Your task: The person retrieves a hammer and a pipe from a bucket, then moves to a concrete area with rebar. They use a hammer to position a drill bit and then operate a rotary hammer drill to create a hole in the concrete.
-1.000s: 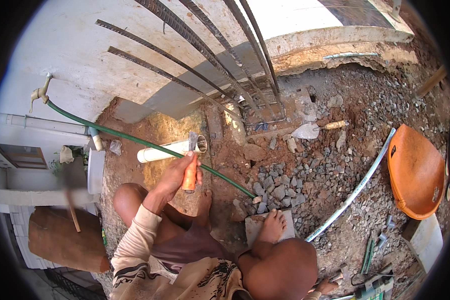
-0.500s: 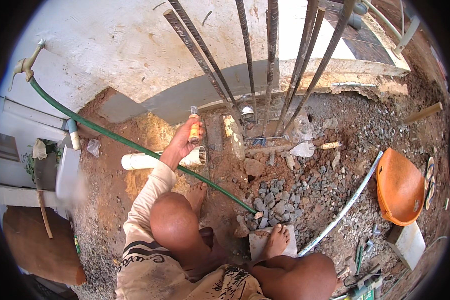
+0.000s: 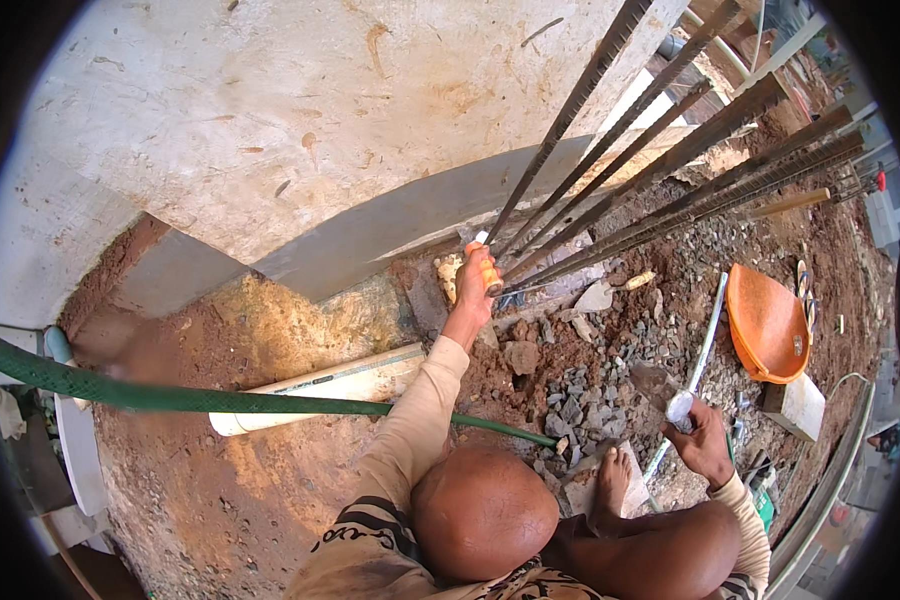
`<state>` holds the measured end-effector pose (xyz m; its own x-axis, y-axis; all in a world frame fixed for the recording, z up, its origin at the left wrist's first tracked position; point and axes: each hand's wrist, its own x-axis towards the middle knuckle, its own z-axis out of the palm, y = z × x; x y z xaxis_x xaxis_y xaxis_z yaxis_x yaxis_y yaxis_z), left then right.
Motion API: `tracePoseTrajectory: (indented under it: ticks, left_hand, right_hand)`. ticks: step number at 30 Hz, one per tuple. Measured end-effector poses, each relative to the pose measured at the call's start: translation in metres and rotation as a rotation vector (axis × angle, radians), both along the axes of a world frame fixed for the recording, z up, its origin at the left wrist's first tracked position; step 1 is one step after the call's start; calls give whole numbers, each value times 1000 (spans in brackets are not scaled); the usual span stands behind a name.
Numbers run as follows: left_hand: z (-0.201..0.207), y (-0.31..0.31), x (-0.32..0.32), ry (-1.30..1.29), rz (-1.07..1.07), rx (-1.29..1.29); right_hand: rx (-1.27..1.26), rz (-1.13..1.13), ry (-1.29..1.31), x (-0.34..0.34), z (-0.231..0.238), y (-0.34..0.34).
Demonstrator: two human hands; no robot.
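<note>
My left hand is closed around a small tool with an orange-yellow handle. It is beside the foot of the upright ribbed steel bars, and most of the tool's head is hidden. At the right, my right hand grips a see-through, bottle-like thing with a whitish round end; its exact kind is unclear. Below my left forearm runs a green hose, crossing a cream plastic pipe on the ground. Farther right, a trowel with a yellowish handle lies on the soil.
Grey stones lie heaped before my foot. An orange basin rests by a pale block, with sandals behind it. Nearby, a thin pale pipe lies across the gravel. A stained wall rises ahead.
The view has turned, so the bars now lean right and the tap has left the picture. My left hand has moved toward the bars with the tool. My right hand has come into view.
</note>
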<state>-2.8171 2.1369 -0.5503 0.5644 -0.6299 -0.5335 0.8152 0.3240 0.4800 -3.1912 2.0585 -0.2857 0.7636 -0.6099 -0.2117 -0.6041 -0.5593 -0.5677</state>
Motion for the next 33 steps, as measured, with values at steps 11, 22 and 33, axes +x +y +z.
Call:
tracePoseTrajectory:
  ticks: [11, 22, 33]
  left_hand:
    - [13, -24, 33, 166, 130, -64]
    - [4, -19, 43, 75, -22, -80]
    - [20, -14, 41, 208, -35, -74]
  right_hand:
    - [-12, 560, 301, 171, 47, 42]
    - [303, -45, -324, 192, -109, 91]
    - [81, -11, -752, 207, -175, 82]
